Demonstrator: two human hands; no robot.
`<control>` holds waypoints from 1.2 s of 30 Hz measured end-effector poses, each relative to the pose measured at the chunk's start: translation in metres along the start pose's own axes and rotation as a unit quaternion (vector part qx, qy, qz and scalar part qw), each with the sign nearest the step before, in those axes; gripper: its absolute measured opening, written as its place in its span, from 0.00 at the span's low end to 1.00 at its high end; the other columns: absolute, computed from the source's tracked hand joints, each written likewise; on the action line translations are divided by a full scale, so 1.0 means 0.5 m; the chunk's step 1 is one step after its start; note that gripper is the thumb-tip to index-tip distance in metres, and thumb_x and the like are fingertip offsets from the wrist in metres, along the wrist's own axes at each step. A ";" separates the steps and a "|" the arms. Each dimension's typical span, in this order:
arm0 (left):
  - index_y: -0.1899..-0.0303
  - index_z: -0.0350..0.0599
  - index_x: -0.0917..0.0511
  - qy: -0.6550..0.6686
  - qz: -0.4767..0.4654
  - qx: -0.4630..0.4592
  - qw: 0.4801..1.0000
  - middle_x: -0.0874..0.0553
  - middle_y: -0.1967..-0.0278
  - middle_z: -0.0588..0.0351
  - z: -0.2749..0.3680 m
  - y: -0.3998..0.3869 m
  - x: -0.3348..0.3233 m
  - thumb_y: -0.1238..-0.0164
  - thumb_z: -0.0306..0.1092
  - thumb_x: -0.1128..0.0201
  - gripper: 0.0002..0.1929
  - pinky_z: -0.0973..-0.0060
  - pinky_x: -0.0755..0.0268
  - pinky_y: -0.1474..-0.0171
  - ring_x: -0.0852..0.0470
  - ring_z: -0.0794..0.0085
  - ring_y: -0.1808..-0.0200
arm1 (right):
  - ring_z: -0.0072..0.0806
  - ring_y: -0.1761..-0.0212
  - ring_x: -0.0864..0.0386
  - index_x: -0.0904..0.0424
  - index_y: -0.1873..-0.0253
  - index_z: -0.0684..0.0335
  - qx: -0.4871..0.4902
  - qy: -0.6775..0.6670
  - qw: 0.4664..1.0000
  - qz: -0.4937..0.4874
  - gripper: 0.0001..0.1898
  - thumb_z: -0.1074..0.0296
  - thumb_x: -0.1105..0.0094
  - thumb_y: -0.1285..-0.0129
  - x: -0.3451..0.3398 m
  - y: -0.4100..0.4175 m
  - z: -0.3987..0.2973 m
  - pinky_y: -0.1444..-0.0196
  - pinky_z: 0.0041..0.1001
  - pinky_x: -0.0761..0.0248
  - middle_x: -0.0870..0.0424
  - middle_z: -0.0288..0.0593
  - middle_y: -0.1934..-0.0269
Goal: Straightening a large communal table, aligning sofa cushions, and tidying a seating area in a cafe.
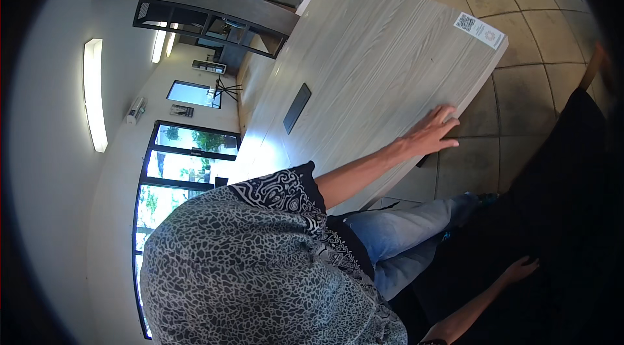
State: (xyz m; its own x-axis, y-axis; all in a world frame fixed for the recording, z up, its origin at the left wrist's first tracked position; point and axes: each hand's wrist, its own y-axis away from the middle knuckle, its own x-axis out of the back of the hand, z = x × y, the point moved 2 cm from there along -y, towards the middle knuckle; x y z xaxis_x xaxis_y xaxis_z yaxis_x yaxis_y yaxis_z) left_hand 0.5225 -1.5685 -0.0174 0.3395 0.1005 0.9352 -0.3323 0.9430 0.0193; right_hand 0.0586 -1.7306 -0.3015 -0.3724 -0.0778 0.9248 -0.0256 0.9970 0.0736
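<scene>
The picture lies on its side, with the ceiling at the left and the floor at the right. My left hand (pixel 431 133) is at the long edge of a pale wood-grain table (pixel 360 62), palm down and fingers apart, holding nothing. Whether it presses on the tabletop is hard to tell. My right hand (pixel 520 269) hangs low in front of a dark area, away from the table, its fingers loosely bent and nothing seen in it. A patterned short-sleeved shirt (pixel 253 257) fills the lower middle. Blue jeans (pixel 399 228) run between the two arms.
A black rectangular panel (pixel 297 108) sits in the tabletop. A white sticker (pixel 480 30) with a printed code lies near the table's corner. Tiled floor (pixel 521 47) surrounds that end. A large black shape (pixel 551 189) covers the right side. Glazed doors (pixel 180 164) stand behind.
</scene>
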 end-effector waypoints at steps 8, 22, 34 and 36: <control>0.53 0.36 0.25 -0.033 0.081 0.010 0.996 0.40 0.36 0.44 0.012 0.020 -0.108 0.48 0.36 0.29 0.22 0.56 0.40 0.37 0.38 0.51 0.34 | 0.43 0.29 0.37 0.36 0.30 0.62 0.255 -0.007 0.880 -0.401 0.26 0.62 0.47 0.30 -0.007 0.083 -0.257 0.31 0.39 0.40 0.36 0.52 0.31; 0.54 0.36 0.26 -0.058 0.074 0.019 0.995 0.39 0.36 0.45 -0.014 0.029 -0.086 0.45 0.35 0.34 0.18 0.56 0.35 0.40 0.37 0.56 0.34 | 0.47 0.29 0.39 0.35 0.33 0.68 0.004 0.199 0.975 -0.101 0.32 0.56 0.41 0.37 -0.065 0.034 -0.225 0.35 0.42 0.37 0.41 0.57 0.30; 0.55 0.38 0.24 -0.151 0.059 -0.007 0.987 0.41 0.33 0.38 0.031 0.013 -0.110 0.43 0.47 0.34 0.22 0.57 0.36 0.40 0.40 0.52 0.33 | 0.44 0.31 0.35 0.33 0.31 0.57 -0.121 -0.246 0.922 -0.273 0.24 0.59 0.52 0.29 -0.042 -0.055 0.064 0.31 0.43 0.41 0.37 0.49 0.30; 0.53 0.38 0.24 -0.163 0.051 -0.005 0.985 0.41 0.32 0.38 0.022 0.014 -0.107 0.44 0.47 0.35 0.23 0.58 0.36 0.40 0.39 0.52 0.33 | 0.46 0.33 0.33 0.32 0.32 0.58 -0.219 -0.165 0.957 -0.093 0.23 0.61 0.53 0.29 -0.051 -0.026 0.052 0.31 0.42 0.40 0.36 0.52 0.31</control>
State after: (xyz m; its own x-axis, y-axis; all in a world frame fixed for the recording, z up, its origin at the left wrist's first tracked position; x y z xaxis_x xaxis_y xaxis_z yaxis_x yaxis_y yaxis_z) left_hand 0.4925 -1.5710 -0.0633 0.0035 0.0893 0.9960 -0.3406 0.9366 -0.0828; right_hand 0.0444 -1.7417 -0.3357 -0.6735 -0.1762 0.7179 0.2445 0.8634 0.4413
